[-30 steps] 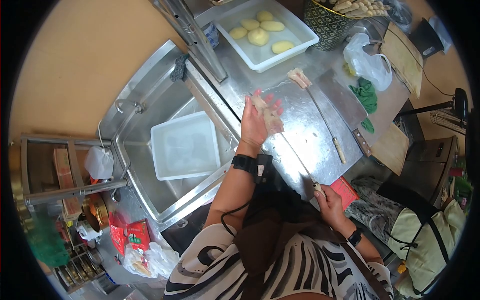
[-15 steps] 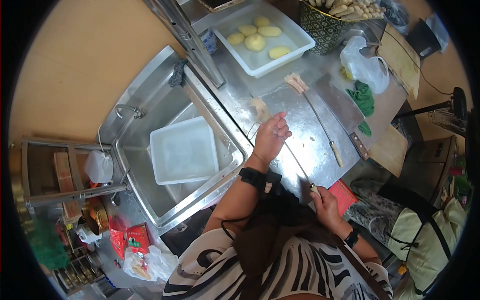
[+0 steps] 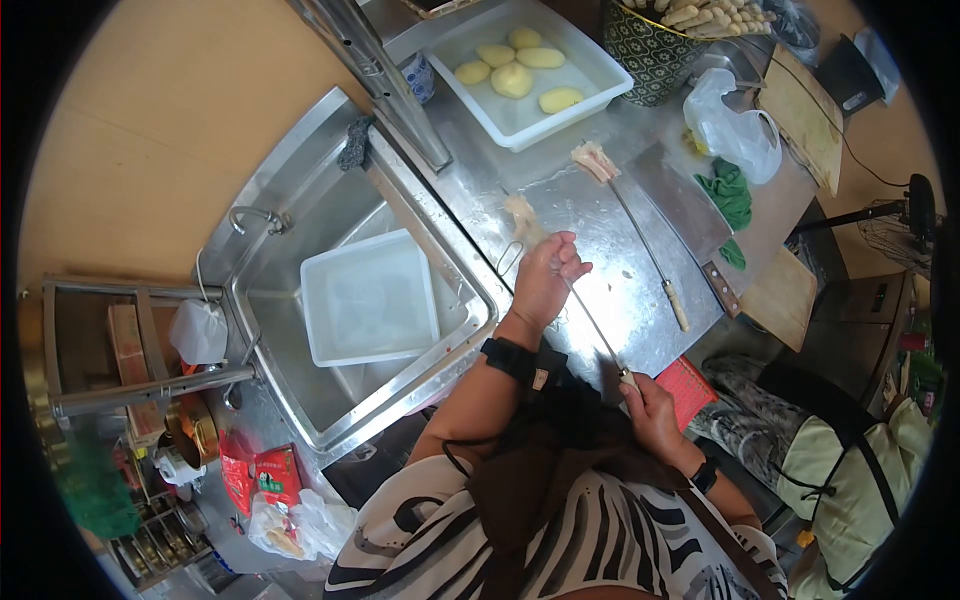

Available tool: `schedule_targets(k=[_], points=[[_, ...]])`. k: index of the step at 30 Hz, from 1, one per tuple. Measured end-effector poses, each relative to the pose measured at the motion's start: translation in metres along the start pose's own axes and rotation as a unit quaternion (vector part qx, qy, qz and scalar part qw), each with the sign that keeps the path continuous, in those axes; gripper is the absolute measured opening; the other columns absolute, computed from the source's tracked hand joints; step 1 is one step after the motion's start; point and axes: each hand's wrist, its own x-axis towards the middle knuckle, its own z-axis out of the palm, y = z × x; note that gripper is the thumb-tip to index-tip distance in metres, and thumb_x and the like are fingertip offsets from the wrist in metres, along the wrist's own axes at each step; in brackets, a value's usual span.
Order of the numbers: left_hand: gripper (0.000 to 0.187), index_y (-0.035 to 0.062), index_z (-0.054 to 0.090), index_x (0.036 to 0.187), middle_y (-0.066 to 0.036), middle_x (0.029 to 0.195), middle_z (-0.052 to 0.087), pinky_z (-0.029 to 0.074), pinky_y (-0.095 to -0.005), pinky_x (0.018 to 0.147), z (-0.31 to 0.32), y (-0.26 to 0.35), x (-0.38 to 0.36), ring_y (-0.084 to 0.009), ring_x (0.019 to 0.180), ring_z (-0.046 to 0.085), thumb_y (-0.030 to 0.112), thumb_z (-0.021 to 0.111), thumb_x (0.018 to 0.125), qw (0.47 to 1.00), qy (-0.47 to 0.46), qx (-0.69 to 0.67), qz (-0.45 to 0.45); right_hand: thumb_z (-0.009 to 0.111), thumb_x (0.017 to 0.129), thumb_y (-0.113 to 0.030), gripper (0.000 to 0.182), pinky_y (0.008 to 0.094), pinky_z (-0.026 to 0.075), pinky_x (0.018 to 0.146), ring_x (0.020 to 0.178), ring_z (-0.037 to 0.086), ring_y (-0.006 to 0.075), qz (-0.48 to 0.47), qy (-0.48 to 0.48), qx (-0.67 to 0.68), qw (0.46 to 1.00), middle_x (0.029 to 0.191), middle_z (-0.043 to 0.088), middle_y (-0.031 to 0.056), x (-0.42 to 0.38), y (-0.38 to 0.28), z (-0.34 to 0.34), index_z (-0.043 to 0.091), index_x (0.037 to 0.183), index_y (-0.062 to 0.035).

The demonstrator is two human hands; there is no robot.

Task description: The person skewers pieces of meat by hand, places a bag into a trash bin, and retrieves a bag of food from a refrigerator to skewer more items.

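- One skewer (image 3: 594,321) — handle (image 3: 627,379) gripped by the right hand (image 3: 656,414).
- Left hand (image 3: 542,282) — open earlier, now closed around meat (image 3: 520,213) protruding toward eleven o'clock; presumably squeezing it firm.

The metal tabletop (image 3: 645,340) is gleaming, smooth and glossy under glare. The sink (image 3: 272,325) is shining in sleek metal, while its tub (image 3: 370,300) is showing smooth, milky plastic. The held skewer (image 3: 593,318) and the lying skewer (image 3: 640,235) are showing thin metal, the latter's wooden handle (image 3: 675,306) looking matt. A cleaver (image 3: 682,205) is showing dull metal; a green cloth (image 3: 732,192) is looking rough.
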Motion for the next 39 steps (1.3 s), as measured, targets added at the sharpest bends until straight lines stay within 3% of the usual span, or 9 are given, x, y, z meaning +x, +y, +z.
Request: schedule_targets(k=[10, 12, 14, 17, 19, 20, 26, 31, 39], points=[[0.015, 0.0019, 0.048, 0.094, 0.001, 0.067, 0.036, 0.046, -0.0338, 0.080, -0.009, -0.006, 0.001, -0.0093, 0.057, 0.038, 0.015, 0.044, 0.088, 0.999, -0.006, -0.031, -0.020, 0.050, 0.088, -0.017, 0.019, 0.0371, 0.043, 0.059, 0.066, 0.055, 0.0346, 0.024, -0.006, 0.009, 1.000, 0.074, 0.055, 0.0212, 0.003, 0.005, 0.005, 0.054, 0.091, 0.0012], [0.017, 0.0015, 0.048, 0.096, 0.001, 0.068, 0.037, 0.045, -0.0350, 0.083, -0.011, -0.010, 0.001, -0.0096, 0.058, 0.040, 0.016, 0.044, 0.089, 1.000, -0.018, 0.020, 0.003, 0.052, 0.089, -0.014, 0.018, 0.0261, 0.039, 0.053, 0.059, 0.047, 0.0093, 0.015, 0.008, 0.009, 1.000, 0.063, 0.052, 0.0056, 0.003, 0.009, 0.007, 0.057, 0.095, 0.0013], [0.019, 0.0010, 0.048, 0.099, 0.000, 0.069, 0.038, 0.044, -0.0363, 0.086, -0.017, -0.012, 0.001, -0.0100, 0.059, 0.042, 0.017, 0.043, 0.090, 0.997, -0.028, 0.071, 0.023, 0.052, 0.089, -0.015, 0.018, 0.0257, 0.039, 0.053, 0.059, 0.046, 0.0085, 0.019, 0.011, 0.008, 1.000, 0.062, 0.051, 0.0042, 0.005, 0.005, 0.006, 0.058, 0.095, 0.0010], [0.032, 0.0017, 0.045, 0.112, -0.004, 0.088, 0.052, 0.040, -0.0374, 0.090, -0.016, -0.007, 0.008, -0.0152, 0.078, 0.053, 0.027, 0.042, 0.092, 0.998, -0.035, 0.051, 0.001, 0.052, 0.089, -0.015, 0.018, 0.0246, 0.037, 0.051, 0.058, 0.043, 0.0068, 0.017, 0.022, 0.022, 0.999, 0.061, 0.048, 0.0013, 0.008, 0.005, 0.004, 0.058, 0.094, 0.0005], [0.050, 0.0015, 0.032, 0.126, -0.013, 0.118, 0.046, 0.035, -0.0417, 0.098, -0.006, 0.009, 0.007, -0.0242, 0.105, 0.049, 0.039, 0.038, 0.093, 0.998, 0.020, -0.023, 0.063, 0.053, 0.089, -0.016, 0.017, 0.0240, 0.036, 0.050, 0.057, 0.042, 0.0058, 0.013, 0.032, 0.038, 0.999, 0.061, 0.047, -0.0002, 0.010, 0.006, 0.001, 0.058, 0.093, 0.0002], [0.059, 0.0037, 0.025, 0.131, -0.016, 0.133, 0.035, 0.034, -0.0435, 0.098, -0.027, 0.023, 0.013, -0.0291, 0.118, 0.039, 0.048, 0.034, 0.092, 0.996, -0.073, -0.046, 0.033, 0.053, 0.089, -0.016, 0.017, 0.0233, 0.036, 0.050, 0.057, 0.041, 0.0050, 0.023, 0.017, 0.051, 0.998, 0.060, 0.047, -0.0013, 0.008, 0.006, 0.000, 0.058, 0.093, -0.0001], [0.049, 0.0055, 0.036, 0.122, -0.013, 0.120, 0.046, 0.036, -0.0431, 0.095, -0.022, 0.062, 0.032, -0.0276, 0.110, 0.046, 0.044, 0.035, 0.093, 0.993, -0.002, 0.000, 0.118, 0.051, 0.089, -0.017, 0.020, 0.0284, 0.043, 0.062, 0.066, 0.051, 0.0143, 0.088, -0.056, 0.047, 0.993, 0.071, 0.056, 0.0099, 0.006, 0.003, -0.006, 0.057, 0.098, -0.0007], [0.023, 0.0097, 0.048, 0.090, -0.005, 0.081, 0.052, 0.041, -0.0413, 0.089, -0.032, 0.062, 0.040, -0.0216, 0.083, 0.052, 0.030, 0.038, 0.094, 0.993, -0.027, 0.038, 0.110, 0.051, 0.089, -0.018, 0.020, 0.0288, 0.043, 0.062, 0.065, 0.051, 0.0150, 0.070, -0.044, 0.053, 0.995, 0.070, 0.055, 0.0101, 0.006, 0.006, -0.005, 0.057, 0.098, -0.0010], [0.022, 0.0098, 0.045, 0.087, -0.005, 0.080, 0.049, 0.041, -0.0382, 0.086, -0.042, 0.046, 0.040, -0.0212, 0.078, 0.050, 0.029, 0.038, 0.095, 0.993, -0.041, 0.043, 0.107, 0.051, 0.089, -0.018, 0.021, 0.0294, 0.044, 0.062, 0.066, 0.054, 0.0188, 0.065, -0.047, 0.033, 0.996, 0.073, 0.056, 0.0126, 0.006, 0.006, -0.006, 0.057, 0.099, -0.0005]])
